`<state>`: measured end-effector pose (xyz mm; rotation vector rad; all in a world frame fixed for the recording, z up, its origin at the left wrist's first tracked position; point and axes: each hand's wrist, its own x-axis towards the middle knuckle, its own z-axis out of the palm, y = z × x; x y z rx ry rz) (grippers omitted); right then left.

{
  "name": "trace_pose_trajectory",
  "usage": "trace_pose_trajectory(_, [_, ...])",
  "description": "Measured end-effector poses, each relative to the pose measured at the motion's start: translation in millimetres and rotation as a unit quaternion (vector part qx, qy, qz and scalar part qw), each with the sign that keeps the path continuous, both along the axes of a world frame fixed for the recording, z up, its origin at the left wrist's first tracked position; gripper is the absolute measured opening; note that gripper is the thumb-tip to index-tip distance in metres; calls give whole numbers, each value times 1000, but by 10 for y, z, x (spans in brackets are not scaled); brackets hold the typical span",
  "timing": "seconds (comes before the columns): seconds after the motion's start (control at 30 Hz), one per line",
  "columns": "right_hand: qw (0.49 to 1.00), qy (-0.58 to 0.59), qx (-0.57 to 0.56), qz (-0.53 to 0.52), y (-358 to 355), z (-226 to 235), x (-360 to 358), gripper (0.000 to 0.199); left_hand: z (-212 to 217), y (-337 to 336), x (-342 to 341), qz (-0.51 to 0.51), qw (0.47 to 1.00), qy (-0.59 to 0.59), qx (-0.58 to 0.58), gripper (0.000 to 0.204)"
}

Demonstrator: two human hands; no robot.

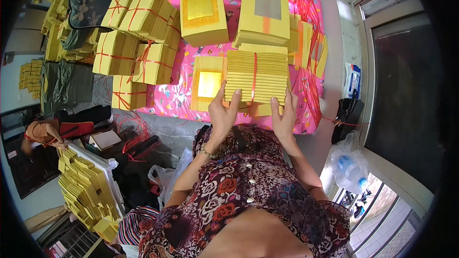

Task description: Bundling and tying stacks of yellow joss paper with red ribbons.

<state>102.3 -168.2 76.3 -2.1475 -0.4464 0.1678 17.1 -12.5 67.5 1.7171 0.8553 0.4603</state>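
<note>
A thick stack of yellow paper sheets stands on edge on the pink patterned cloth, with a red string running down its middle. My left hand grips its lower left corner, fingers spread against the side. On the lower right corner sits my right hand, thumb and fingers pressed to the stack. Beside the stack lies a yellow sheet with a gold foil square, partly under my left hand's fingers.
Tied yellow bundles are piled at the left of the cloth. Two loose stacks sit at the back, with red strings along the right. More yellow paper lies lower left, where another person crouches. A window is at right.
</note>
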Motion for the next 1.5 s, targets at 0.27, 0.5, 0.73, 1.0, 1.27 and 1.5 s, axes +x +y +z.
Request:
trace_pose_trajectory(0.27, [998, -26, 42, -36, 57, -222, 203, 50, -223, 102, 155, 10, 981, -17, -195, 66])
trace_pose_trajectory(0.5, [995, 74, 72, 17, 40, -341, 277, 52, -199, 128, 178, -23, 955, -71, -286, 70])
trace_pose_trajectory(0.73, [935, 264, 226, 68, 26, -173, 379, 50, -100, 293, 157, -96, 895, -80, -428, 78])
trace_pose_trajectory(1.0, [956, 146, 226, 120, 47, -12, 301, 60, -87, 376, 20, -58, 899, -165, -401, 75])
trace_pose_trajectory(1.27, [963, -32, 147, 225, 112, -5, 254, 70, -94, 572, -22, 82, 868, -268, -409, 87])
trace_pose_trajectory(1.5, [958, -59, 125, 250, 72, 99, 235, 64, -431, 693, -287, -43, 756, -314, -573, 102])
